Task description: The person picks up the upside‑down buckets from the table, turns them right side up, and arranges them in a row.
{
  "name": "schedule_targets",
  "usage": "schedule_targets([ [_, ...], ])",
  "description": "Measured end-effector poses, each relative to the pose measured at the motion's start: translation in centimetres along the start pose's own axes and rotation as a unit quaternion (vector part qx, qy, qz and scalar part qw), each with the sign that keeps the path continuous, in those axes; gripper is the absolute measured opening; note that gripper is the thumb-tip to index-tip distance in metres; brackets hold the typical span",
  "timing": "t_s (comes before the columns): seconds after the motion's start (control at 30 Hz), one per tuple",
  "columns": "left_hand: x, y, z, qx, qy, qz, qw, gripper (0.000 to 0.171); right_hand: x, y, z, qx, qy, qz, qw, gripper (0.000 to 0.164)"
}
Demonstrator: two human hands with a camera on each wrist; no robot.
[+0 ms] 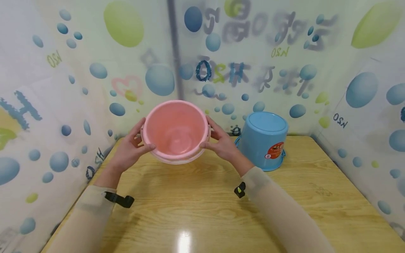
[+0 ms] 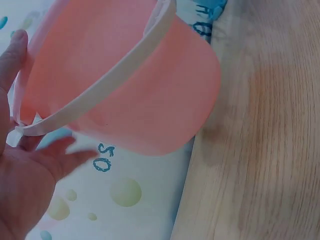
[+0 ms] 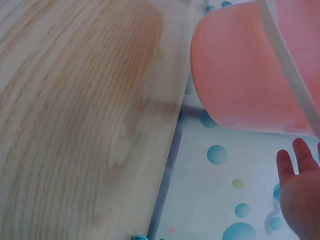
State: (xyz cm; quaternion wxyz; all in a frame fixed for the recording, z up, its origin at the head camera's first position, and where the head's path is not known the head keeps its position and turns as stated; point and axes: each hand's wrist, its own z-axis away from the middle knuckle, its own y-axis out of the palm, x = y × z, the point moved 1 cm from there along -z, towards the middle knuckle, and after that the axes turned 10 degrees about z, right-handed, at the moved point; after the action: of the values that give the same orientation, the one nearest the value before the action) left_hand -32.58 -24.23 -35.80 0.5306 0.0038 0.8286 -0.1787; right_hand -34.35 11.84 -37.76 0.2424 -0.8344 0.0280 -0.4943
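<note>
Pink rim (image 1: 175, 156), head view: best held, I judge, with my 2 hands at equal height and my thumbs pressing evenly, so nothing twists.
Pink bucket (image 1: 177, 126), head view: between my hands, mouth tilted toward me, near the far edge of the table (image 1: 190, 196), left of that edge's middle.
Left hand (image 1: 126, 151), head view: grasping the bucket's left side, thumb at the rim.
Right hand (image 1: 223, 142), head view: grasping the opposite side likewise.
Blue bucket (image 1: 262, 140), head view: upside down toward the table's far right corner; a wide swing right might knock it.
Handle (image 2: 107, 86), left wrist view: slants across the pink bucket, which lies just beyond my palm; I'd let it hang free.
Fingers (image 3: 303, 157), right wrist view: stretched just beside the bucket's wall; my thumb is out of sight here.
</note>
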Motion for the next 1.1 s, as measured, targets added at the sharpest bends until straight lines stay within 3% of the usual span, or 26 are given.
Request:
schedule_targets([
  [0.1, 0.0, -0.1, -0.1, 0.009, -0.015, 0.021, 0.9996, 0.1, -0.1, 0.3, -0.1, -0.008, 0.0, -0.015, 1.0, 0.108],
  [0.47, 0.4, -0.1, -0.4, 0.02, -0.087, -0.017, 0.9958, 0.103, -0.9, 0.3, -0.8, -0.006, 0.032, -0.01, 0.999, 0.11],
  [0.87, 1.4, 0.2, -1.7, -0.016, -0.101, -0.06, 0.993, 0.093, -1.6, 0.4, -1.7, -0.016, 0.102, 0.036, 0.994, 0.083],
  [1.1, 2.0, 0.4, -2.4, -0.02, -0.112, -0.039, 0.9928, 0.087, -1.8, 0.4, -2.3, -0.01, 0.114, 0.038, 0.993, 0.081],
])
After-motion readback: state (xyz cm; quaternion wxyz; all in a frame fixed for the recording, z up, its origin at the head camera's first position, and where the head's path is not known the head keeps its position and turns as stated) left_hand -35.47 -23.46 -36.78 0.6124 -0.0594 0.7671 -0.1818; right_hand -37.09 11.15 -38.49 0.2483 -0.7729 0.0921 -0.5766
